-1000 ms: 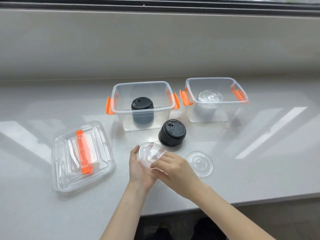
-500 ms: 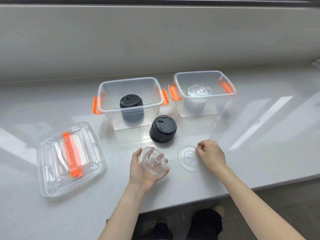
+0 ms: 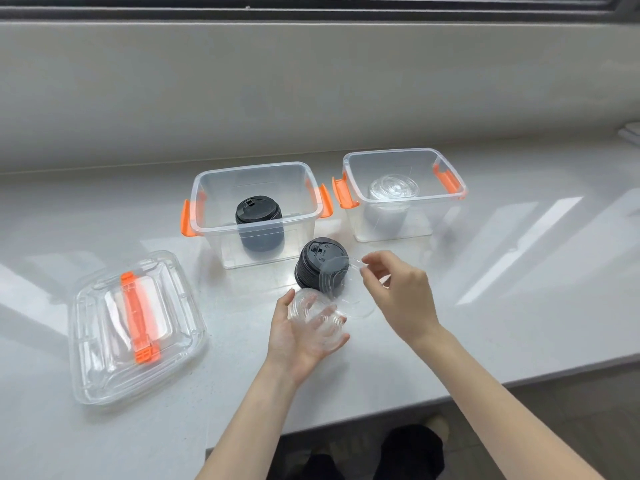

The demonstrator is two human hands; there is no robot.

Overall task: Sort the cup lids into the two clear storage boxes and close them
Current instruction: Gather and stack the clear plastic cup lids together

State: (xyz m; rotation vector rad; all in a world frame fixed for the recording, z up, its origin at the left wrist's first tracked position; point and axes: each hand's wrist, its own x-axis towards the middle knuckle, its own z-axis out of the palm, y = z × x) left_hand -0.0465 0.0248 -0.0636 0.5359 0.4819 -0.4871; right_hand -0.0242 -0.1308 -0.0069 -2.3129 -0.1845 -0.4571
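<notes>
on the white counter (image 3: 485,306), the left hand (image 3: 294,337) cups a stack of clear lids (image 3: 317,318) while the right hand (image 3: 401,292) pinches one clear lid (image 3: 341,282) tilted above a black lid stack (image 3: 313,263).

Likely a home or office: a pale stone counter (image 3: 519,306) beneath a window frame (image 3: 311,5).

Bright daylight, countertop (image 3: 519,271) glare, edges warped

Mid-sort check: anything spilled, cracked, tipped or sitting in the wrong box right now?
Nothing stands out. The left box holds only a black lid stack, the right box only clear lids. A second black stack stands upright on the counter. The box covers lie stacked at left, unfitted.
</notes>
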